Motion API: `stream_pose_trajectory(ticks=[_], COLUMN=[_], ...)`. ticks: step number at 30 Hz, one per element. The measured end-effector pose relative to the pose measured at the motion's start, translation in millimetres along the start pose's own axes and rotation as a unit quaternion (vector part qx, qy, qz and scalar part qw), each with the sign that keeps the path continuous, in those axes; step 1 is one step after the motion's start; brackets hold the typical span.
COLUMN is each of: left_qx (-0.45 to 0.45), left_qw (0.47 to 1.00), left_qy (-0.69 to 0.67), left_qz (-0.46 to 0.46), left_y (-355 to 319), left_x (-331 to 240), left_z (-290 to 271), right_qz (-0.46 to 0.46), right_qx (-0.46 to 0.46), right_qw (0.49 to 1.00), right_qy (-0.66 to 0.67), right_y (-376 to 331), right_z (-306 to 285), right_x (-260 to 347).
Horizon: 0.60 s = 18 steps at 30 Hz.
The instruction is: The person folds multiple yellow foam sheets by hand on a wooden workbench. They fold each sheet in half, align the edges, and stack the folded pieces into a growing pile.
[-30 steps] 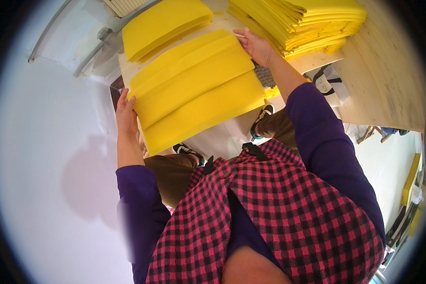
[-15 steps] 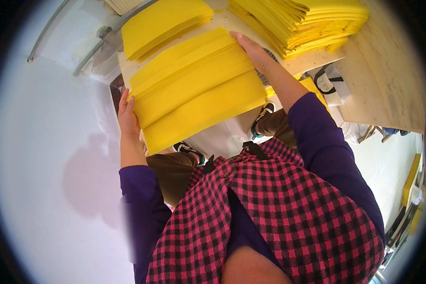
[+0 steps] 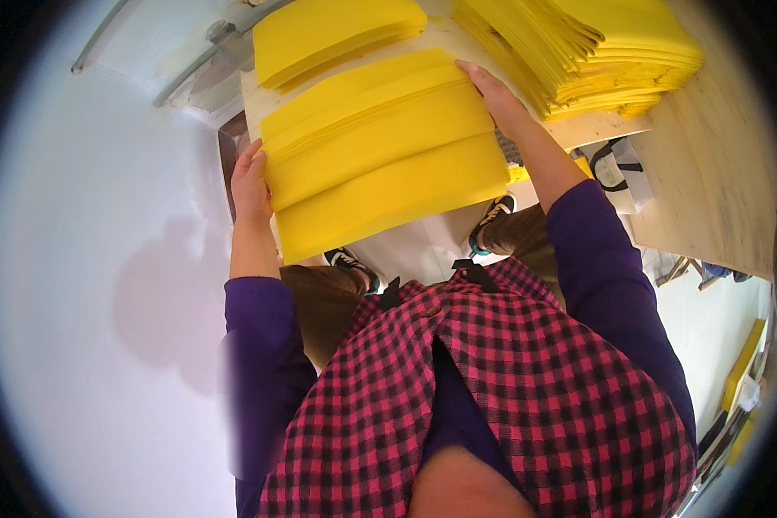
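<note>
A thick stack of yellow sheets lies fanned in front of me on a white board. My left hand presses flat against the stack's left edge. My right hand grips its far right corner, fingers over the top sheet. Both hands hold the stack between them.
A smaller pile of yellow sheets lies beyond, and a tall, ragged pile of yellow sheets stands at the right on a wooden table. Below are my shoes, a white floor and a black-and-white bag.
My right hand has slid along the stack's far edge toward its right corner. The stack and my left hand have barely shifted.
</note>
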State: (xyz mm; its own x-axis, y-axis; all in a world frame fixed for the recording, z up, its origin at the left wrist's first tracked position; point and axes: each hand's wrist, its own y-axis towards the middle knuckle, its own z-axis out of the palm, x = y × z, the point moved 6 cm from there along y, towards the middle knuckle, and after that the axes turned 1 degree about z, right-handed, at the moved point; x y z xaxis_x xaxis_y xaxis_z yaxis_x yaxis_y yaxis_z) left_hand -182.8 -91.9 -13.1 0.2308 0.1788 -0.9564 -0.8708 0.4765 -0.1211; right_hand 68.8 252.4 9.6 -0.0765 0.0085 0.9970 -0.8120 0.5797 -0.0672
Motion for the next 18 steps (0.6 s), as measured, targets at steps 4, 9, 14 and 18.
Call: stream_pose_trajectory(ticks=[4,9,14,18], left_qx=[-0.006,0.022,0.049,0.062], left_qw=[1.000,0.998,0.991,0.987], left_qy=[-0.018,-0.021,-0.070,-0.091], left_qz=[0.003,0.061,0.102,0.119], left_y=[-2.8,-8.4,-19.4,-22.3], left_x=[1.0,-9.2,-14.4,-12.9], left_z=[1.3,5.4,6.1,6.6], right_qz=[-0.007,-0.017,-0.026,-0.027], right_qx=[-0.011,-0.041,-0.088,-0.077], right_qw=[1.000,0.999,0.991,0.982], right_qy=[-0.020,0.008,-0.094,-0.170], right_y=[0.6,-0.1,9.5,19.9], right_z=[-1.5,-7.7,-15.5,-20.6], right_x=[4.5,8.9,11.0,8.6])
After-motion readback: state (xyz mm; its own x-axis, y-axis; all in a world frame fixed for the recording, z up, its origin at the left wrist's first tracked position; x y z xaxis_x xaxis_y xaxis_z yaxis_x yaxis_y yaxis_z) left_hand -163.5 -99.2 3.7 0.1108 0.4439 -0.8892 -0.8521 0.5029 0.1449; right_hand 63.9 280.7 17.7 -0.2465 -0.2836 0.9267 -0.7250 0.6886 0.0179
